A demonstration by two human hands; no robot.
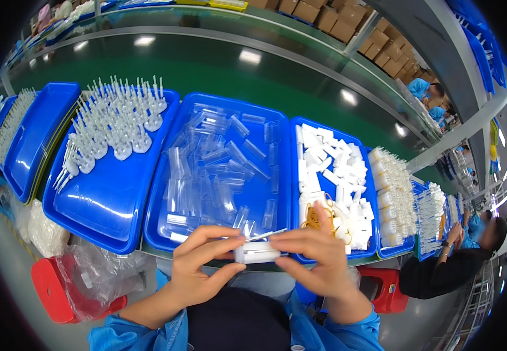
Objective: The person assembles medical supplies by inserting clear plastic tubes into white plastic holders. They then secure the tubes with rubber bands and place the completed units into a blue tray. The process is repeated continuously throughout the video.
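Close to my body, above the front edge of the trays, both hands hold a small bundle of slim white plastic pieces (259, 253) lying crosswise. My left hand (204, 263) pinches its left end, where a transparent part shows at the fingertips. My right hand (318, 257) has its thumb and fingers closed on the right end, the index finger raised and slightly blurred. Beyond them a blue tray (155, 231) contains many transparent plastic tubes (230, 161). To its right, another blue tray (376, 237) carries short white plastic pieces (335, 167) and tan rubber bands (312, 218).
On the left, a blue tray (92, 213) holds white stemmed parts (119, 120). Rubber-banded white bundles (391, 193) fill a tray at right. Red stools (51, 289) and plastic bags (101, 269) stand below. A co-worker (458, 257) sits at far right. A green conveyor belt (206, 64) runs behind.
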